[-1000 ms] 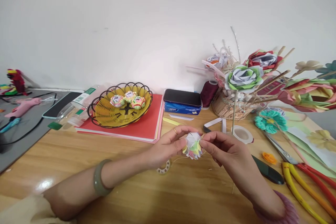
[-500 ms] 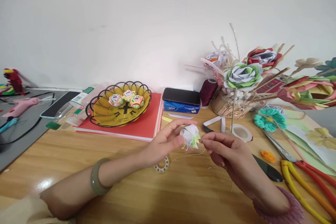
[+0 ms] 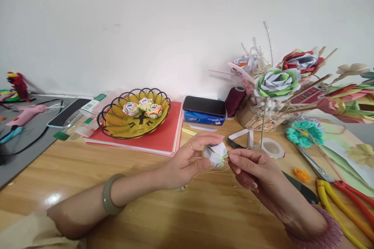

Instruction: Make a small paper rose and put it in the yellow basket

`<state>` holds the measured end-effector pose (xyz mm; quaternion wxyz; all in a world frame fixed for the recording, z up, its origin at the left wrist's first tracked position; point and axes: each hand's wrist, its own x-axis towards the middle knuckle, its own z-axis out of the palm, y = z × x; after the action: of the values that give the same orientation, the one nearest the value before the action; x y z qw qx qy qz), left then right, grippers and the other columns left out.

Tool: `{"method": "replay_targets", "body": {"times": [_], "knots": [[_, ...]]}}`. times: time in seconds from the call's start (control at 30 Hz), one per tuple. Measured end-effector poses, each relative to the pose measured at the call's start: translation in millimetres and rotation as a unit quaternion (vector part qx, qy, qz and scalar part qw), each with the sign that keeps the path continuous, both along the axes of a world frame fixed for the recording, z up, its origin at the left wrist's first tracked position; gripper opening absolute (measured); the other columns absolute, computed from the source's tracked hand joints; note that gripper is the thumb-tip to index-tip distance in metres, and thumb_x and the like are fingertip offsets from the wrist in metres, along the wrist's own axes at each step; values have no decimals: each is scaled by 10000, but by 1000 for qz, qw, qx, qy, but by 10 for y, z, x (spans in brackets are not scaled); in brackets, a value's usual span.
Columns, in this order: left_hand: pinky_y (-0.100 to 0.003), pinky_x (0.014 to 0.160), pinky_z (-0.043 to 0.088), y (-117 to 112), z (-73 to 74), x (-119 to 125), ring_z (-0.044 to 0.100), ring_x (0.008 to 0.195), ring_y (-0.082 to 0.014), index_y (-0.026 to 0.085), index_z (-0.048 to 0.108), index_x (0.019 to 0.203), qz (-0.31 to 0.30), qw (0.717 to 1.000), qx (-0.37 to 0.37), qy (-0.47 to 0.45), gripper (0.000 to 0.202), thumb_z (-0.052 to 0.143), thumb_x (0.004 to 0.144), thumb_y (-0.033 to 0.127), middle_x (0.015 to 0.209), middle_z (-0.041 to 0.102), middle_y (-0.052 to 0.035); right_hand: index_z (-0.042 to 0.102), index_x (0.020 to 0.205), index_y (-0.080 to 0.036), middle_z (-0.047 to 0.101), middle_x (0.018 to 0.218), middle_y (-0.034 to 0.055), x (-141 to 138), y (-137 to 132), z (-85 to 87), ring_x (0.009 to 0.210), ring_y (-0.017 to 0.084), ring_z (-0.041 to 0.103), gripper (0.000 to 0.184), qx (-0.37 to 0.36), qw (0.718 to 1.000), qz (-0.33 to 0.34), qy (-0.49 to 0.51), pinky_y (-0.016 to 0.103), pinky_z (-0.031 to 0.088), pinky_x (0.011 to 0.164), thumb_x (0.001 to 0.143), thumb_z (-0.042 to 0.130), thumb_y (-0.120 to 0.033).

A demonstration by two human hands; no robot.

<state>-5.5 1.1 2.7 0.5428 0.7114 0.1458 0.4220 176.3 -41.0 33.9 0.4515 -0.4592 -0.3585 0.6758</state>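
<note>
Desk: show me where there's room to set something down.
The desk is mostly bare in two patches: one between the red paper, the grey mat and the left arm; another between it and the right arm, nearer than the paper flower. The right side is crowded with scissors, an orange flower and tape; the back with the basket and tissue pack.

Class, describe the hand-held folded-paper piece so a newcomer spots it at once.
At the wooden table, find the yellow basket, then look right and nearer, to the left hand. It holds a small folded-paper piece. Unlike the basket's three paper flowers, it is held and shows mostly white.
</note>
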Motion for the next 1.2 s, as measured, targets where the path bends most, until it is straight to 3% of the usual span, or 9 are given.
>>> {"method": "replay_targets", "body": {"times": [0.27,0.43,0.73,1.03,1.2], "knots": [[-364,995,346,36,-24,17,397,1203,-184,278,419,1251,12,992,122,-20,407,474,857,192,1270,459,-66,619,547,-131,458,495,-57,8,2,7,348,-20,278,230,-32,999,1,43,150,139,332,655,742,-293],[-369,998,356,44,-52,24,399,1206,-178,271,414,1249,19,991,127,-22,393,471,864,216,1272,457,-70,683,644,-134,493,509,-50,0,14,12,348,-24,314,164,-45,998,-3,46,134,170,330,610,766,-272],[-375,991,374,40,-41,27,412,1199,-179,255,413,1250,24,989,143,-26,393,473,863,217,1237,481,-80,703,636,-145,547,508,-34,7,13,-12,326,-30,322,156,-34,999,-11,33,137,154,326,585,790,-264],[-376,979,393,17,-42,36,426,1190,-182,242,408,1247,40,986,159,-13,397,479,858,208,1237,477,-93,692,627,-145,533,522,-37,-13,13,-16,329,-30,316,153,-31,999,-10,17,151,146,334,602,775,-270],[-352,973,407,7,-6,36,440,1179,-172,215,410,1235,56,977,205,7,386,476,856,184,1212,490,-108,658,603,-137,493,503,-46,-26,10,14,342,-12,304,162,-34,999,-9,-13,172,141,343,593,755,-266]]}}
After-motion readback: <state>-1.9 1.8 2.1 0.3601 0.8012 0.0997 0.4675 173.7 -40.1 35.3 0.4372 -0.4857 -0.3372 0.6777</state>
